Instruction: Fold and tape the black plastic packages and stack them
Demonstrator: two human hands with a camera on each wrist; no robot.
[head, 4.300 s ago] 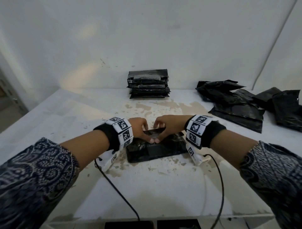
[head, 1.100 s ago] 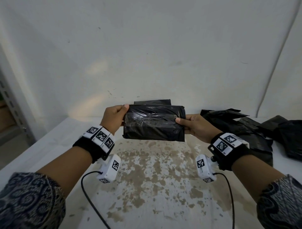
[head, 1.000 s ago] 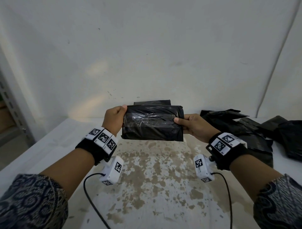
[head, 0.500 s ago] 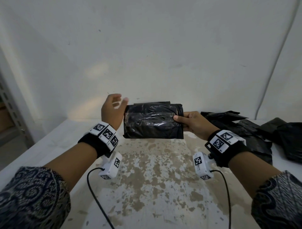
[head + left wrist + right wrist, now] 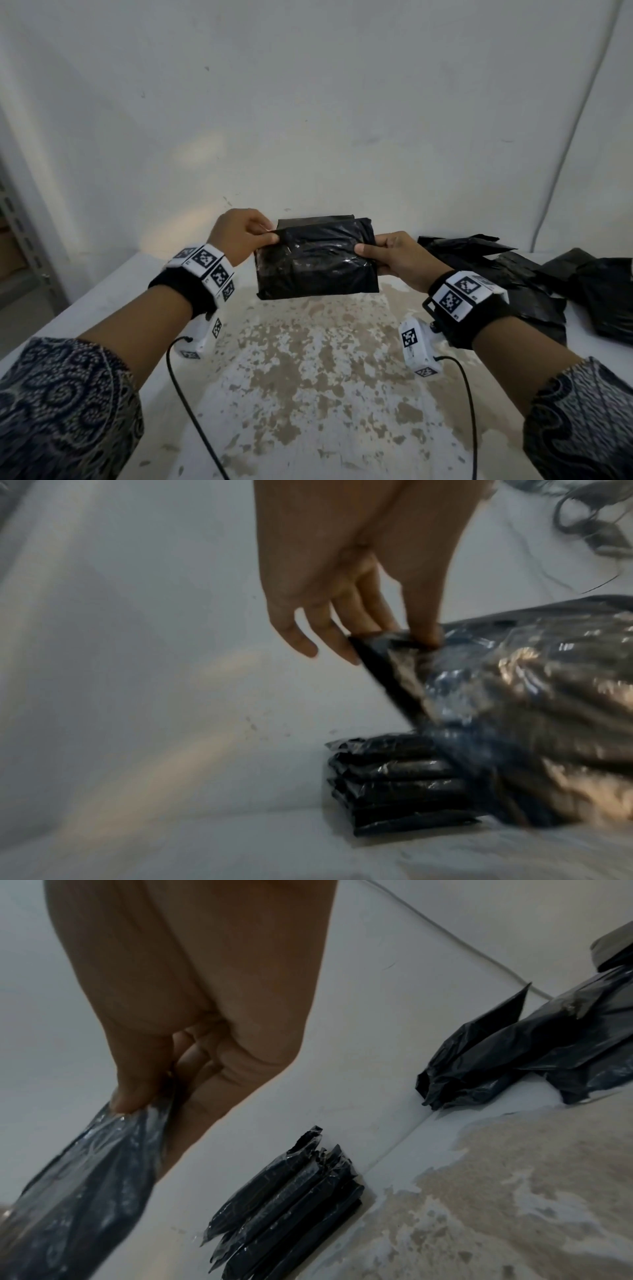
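Observation:
A folded, taped black plastic package (image 5: 317, 262) is held in the air over the far part of the white table (image 5: 291, 394). My left hand (image 5: 263, 234) pinches its upper left corner between thumb and fingers (image 5: 423, 631). My right hand (image 5: 368, 251) grips its right edge, thumb on top (image 5: 130, 1096). Behind and below it, against the wall, stands the stack of finished black packages (image 5: 400, 783), also seen in the right wrist view as the same stack (image 5: 287, 1199). In the head view only the stack's top edge (image 5: 315, 221) shows above the held package.
A loose heap of unfolded black plastic packages (image 5: 507, 274) lies at the back right of the table, with more further right (image 5: 603, 294). Wrist camera cables (image 5: 191, 404) trail toward the near edge. A metal rack (image 5: 20, 246) stands left of the table.
The package was lifted off the table and carried toward the stack at the wall. In the last half second my left hand, briefly off it, took hold of its upper left corner.

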